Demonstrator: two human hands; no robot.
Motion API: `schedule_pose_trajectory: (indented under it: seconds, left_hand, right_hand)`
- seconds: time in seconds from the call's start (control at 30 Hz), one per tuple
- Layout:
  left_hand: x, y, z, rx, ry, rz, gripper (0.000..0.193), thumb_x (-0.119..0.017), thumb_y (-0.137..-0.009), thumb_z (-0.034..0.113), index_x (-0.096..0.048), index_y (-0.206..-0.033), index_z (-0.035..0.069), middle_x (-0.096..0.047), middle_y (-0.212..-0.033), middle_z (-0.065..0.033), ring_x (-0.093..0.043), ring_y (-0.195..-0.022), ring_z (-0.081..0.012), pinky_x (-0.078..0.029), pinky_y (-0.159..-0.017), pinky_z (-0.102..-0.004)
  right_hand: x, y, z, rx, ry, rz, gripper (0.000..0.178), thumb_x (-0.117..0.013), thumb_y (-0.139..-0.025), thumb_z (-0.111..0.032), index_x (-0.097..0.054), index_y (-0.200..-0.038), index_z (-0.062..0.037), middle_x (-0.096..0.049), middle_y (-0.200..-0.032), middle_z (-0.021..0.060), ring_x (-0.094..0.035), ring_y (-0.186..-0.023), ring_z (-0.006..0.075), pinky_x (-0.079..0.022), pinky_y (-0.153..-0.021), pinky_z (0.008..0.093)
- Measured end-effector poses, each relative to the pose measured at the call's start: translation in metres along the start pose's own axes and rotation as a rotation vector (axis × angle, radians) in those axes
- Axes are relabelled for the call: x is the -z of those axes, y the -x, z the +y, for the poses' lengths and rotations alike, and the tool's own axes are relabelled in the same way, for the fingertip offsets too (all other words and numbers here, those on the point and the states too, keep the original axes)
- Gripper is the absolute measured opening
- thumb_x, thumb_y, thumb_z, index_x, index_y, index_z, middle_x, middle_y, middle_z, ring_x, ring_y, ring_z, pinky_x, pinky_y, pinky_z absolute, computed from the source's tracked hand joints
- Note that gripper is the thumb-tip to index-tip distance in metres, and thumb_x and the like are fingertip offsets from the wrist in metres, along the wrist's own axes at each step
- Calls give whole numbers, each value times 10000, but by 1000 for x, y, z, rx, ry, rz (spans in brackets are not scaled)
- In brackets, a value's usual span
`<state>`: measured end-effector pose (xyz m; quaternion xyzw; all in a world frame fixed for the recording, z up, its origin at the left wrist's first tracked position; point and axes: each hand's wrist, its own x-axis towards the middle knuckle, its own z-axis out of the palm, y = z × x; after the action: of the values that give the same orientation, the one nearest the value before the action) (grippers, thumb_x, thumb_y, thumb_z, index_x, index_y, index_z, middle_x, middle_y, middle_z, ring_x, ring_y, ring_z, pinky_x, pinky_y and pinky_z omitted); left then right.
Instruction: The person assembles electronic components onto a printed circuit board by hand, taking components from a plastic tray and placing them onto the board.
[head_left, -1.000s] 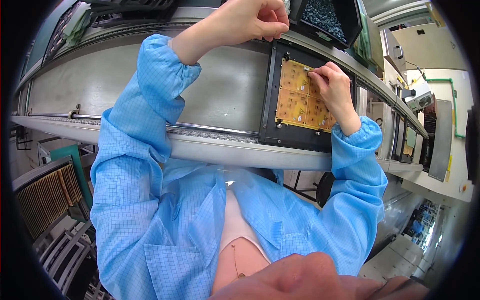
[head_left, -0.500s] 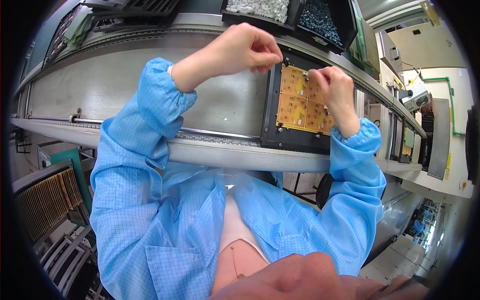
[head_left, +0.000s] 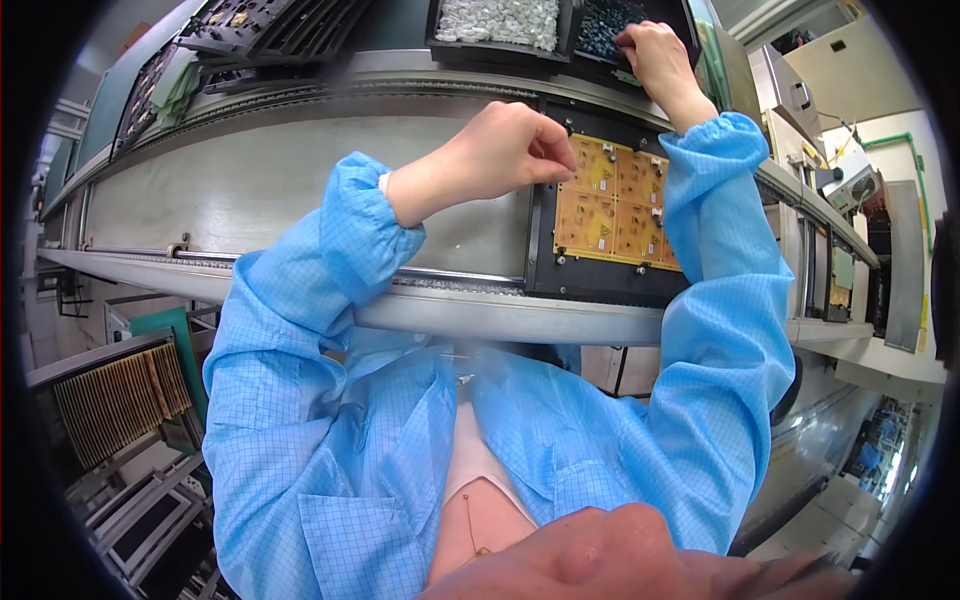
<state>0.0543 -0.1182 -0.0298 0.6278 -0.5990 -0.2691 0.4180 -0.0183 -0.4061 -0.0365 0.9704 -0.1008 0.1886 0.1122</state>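
Note:
My left hand [head_left: 495,155] hovers at the left edge of a yellow-orange circuit board panel [head_left: 585,222], its thumb and fingertips pinched together. Whatever those fingertips hold is too small to make out. The panel sits in a black carrier [head_left: 543,245] on the conveyor and bears a few small white parts. My right hand [head_left: 662,65] reaches to the far side, fingers bent together at the dark blue small parts [head_left: 603,28] in a black bin. What its fingertips grip is not visible. My right sleeve covers the panel's right edge.
Beside the dark bin stands a black bin of white small parts [head_left: 498,22]. Conveyor rails [head_left: 480,308] run along the near and far sides. Stacked black trays [head_left: 265,40] lie at the far left. A rack of brown boards [head_left: 120,400] stands at the lower left.
My right hand has left the panel and moved away from me to the dark parts bin. My left hand has come lower and nearer the panel, still pinched. The view has shifted slightly.

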Motion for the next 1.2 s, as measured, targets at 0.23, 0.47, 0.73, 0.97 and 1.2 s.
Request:
schedule_pose_trajectory:
  seconds: [0.23, 0.47, 0.73, 0.97, 1.2]
  left_hand:
    - [-56, -34, -5, -28, -300, 42, 129, -714, -759, 103, -755, -872, 54, -727, -830, -141, -707, -789, -303, -562, -747, -384]
    - [-76, -41, 12, 44, -397, -50, 132, -695, -740, 112, -751, -845, 58, -709, -805, -163, -695, -797, -333, -559, -750, -405]
    - [-85, -50, 13, 70, -469, -78, 137, -705, -726, 117, -756, -843, 66, -714, -808, -151, -700, -796, -322, -558, -751, -407]
    - [-84, -51, 21, 169, -494, -151, 107, -712, -748, 126, -757, -834, 81, -724, -812, -119, -703, -799, -306, -557, -749, -404]
    - [-90, -41, 14, 64, -544, -63, 127, -722, -772, 149, -710, -860, 59, -713, -838, -132, -694, -833, -324, -549, -751, -421]
  right_hand:
    - [19, 12, -6, -136, -202, 198, 65, -677, -821, -128, -722, -820, -81, -649, -863, 140, -610, -918, 335, -497, -827, 427]
    - [69, 82, -39, -119, -475, 301, 73, -671, -861, -99, -720, -896, -60, -658, -875, 134, -636, -870, 305, -515, -782, 382]
    - [83, 145, -41, -199, -660, 275, 111, -674, -912, -100, -710, -970, -12, -658, -889, 90, -632, -795, 208, -493, -707, 296]
    - [88, 163, -52, -345, -776, 183, 122, -684, -919, -107, -712, -985, -8, -645, -867, 68, -613, -731, 134, -481, -664, 259]
    - [89, 177, -60, -477, -1129, -20, 169, -672, -949, -122, -710, -1047, 10, -696, -927, 25, -603, -773, 82, -495, -697, 229]
